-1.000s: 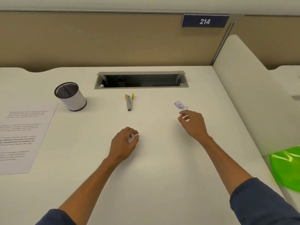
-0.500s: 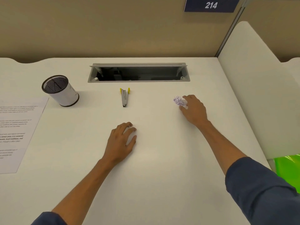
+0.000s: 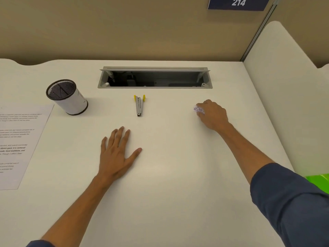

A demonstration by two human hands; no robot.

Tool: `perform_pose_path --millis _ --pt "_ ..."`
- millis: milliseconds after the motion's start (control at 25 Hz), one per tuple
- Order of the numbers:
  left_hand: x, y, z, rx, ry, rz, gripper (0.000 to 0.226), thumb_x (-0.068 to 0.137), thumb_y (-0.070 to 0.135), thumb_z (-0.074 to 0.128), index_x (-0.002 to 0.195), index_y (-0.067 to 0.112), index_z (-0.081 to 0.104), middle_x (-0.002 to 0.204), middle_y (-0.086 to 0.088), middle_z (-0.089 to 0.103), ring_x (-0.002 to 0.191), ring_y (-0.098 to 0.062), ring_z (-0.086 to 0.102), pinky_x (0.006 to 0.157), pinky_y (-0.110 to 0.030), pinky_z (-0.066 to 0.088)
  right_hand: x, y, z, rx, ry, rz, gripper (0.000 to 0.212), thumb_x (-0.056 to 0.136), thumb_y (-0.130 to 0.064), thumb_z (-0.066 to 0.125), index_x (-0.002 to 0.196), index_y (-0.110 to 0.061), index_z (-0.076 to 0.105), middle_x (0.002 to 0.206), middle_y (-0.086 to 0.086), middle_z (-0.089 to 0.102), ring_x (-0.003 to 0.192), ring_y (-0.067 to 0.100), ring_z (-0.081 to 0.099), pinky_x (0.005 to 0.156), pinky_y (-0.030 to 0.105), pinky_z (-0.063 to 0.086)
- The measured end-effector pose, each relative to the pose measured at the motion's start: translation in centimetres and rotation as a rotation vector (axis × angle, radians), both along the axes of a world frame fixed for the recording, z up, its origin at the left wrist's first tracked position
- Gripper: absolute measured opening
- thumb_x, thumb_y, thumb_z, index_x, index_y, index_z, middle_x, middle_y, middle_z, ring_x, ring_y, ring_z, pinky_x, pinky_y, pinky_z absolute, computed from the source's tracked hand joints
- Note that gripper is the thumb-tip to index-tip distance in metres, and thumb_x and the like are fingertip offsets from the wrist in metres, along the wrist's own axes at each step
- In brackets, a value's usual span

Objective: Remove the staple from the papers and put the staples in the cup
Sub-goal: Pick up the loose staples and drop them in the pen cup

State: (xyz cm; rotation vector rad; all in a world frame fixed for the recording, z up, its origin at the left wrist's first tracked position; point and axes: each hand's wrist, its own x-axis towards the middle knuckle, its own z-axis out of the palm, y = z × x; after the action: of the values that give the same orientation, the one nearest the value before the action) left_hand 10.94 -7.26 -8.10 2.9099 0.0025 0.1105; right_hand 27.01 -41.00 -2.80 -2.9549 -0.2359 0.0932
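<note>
From over the person's shoulder, the right hand [image 3: 212, 114] curls its fingers round a small crumpled scrap [image 3: 199, 109], the left hand [image 3: 115, 152] lies flat, fingers spread, on the table [image 3: 178, 193], while papers [image 3: 19, 145], staple remover [image 3: 139, 106] and cup [image 3: 66, 97] sit untouched, so the work looks barely begun.

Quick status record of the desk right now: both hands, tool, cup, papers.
left hand: flat on desk, fingers spread, holds nothing
right hand: curled round small crumpled purple-white wad
staple remover: lies untouched, below cable hatch
cup: mesh, upright, far left
papers: left edge, untouched
</note>
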Motion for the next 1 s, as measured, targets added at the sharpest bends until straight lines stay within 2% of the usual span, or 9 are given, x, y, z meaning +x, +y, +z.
perform_pose_path --millis 160,360,520,680,800,880,1000 --pt "0.2 2.0 0.1 0.010 0.050 0.036 0.082 0.087 0.076 0.022 0.154 0.031 0.017 0.163 0.004 0.012 0.150 -0.017 0.006 0.120 -0.048 0.006 0.5 0.3 0.1 0.028 -0.009 0.008 0.032 0.099 -0.027 0.050 0.126 -0.015 0.061 0.117 0.010 0.061 0.104 0.030 0.059 0.085 0.033 0.045" --pt "0.4 2.8 0.3 0.010 0.078 0.040 0.081 0.085 0.080 0.019 0.154 0.038 0.011 0.164 0.008 0.006 0.150 -0.014 0.001 0.121 -0.046 0.004 1.3 0.6 0.2 0.044 -0.008 0.018 0.027 0.098 -0.020 0.052 0.114 -0.008 0.069 0.109 0.014 0.068 0.097 0.031 0.062 0.081 0.031 0.044" --pt "0.6 3.5 0.6 0.007 0.095 0.031 0.079 0.084 0.081 0.016 0.153 0.043 0.007 0.164 0.010 0.003 0.150 -0.011 -0.002 0.121 -0.045 0.002 1.3 0.2 0.3 0.138 -0.056 0.028 0.023 0.095 -0.012 0.054 0.107 -0.003 0.072 0.104 0.018 0.070 0.095 0.033 0.063 0.080 0.031 0.044" --pt "0.6 3.6 0.6 0.007 0.098 0.022 0.078 0.085 0.080 0.016 0.153 0.043 0.006 0.164 0.011 0.001 0.150 -0.010 -0.004 0.121 -0.045 0.001 0.8 0.1 0.8 0.407 -0.108 -0.098 0.019 0.091 -0.013 0.062 0.104 -0.005 0.073 0.106 0.014 0.072 0.096 0.027 0.066 0.089 0.029 0.046" --pt "0.8 4.0 0.4 -0.009 0.089 0.020 0.080 0.085 0.080 0.016 0.154 0.040 0.009 0.164 0.010 0.003 0.150 -0.011 -0.002 0.121 -0.045 0.001 0.5 0.4 1.3 0.652 -0.105 -0.215 0.018 0.086 -0.016 0.070 0.100 -0.006 0.075 0.098 0.010 0.074 0.087 0.019 0.069 0.086 0.026 0.052" --pt "0.9 4.9 0.3 -0.022 0.076 0.031 0.080 0.086 0.079 0.018 0.154 0.037 0.012 0.164 0.007 0.006 0.150 -0.013 0.001 0.121 -0.046 0.003 0.4 1.0 2.2 0.873 -0.025 -0.309 0.020 0.083 -0.015 0.074 0.100 -0.006 0.075 0.095 0.009 0.074 0.082 0.018 0.070 0.083 0.027 0.056" --pt "0.8 7.0 0.3 -0.009 0.081 0.038 0.079 0.086 0.078 0.018 0.154 0.038 0.012 0.164 0.006 0.006 0.150 -0.014 0.001 0.120 -0.047 0.004 0.2 3.1 3.9 1.193 0.146 -0.360 0.026 0.082 -0.012 0.074 0.107 -0.003 0.071 0.099 0.011 0.073 0.086 0.018 0.071 0.081 0.025 0.058"
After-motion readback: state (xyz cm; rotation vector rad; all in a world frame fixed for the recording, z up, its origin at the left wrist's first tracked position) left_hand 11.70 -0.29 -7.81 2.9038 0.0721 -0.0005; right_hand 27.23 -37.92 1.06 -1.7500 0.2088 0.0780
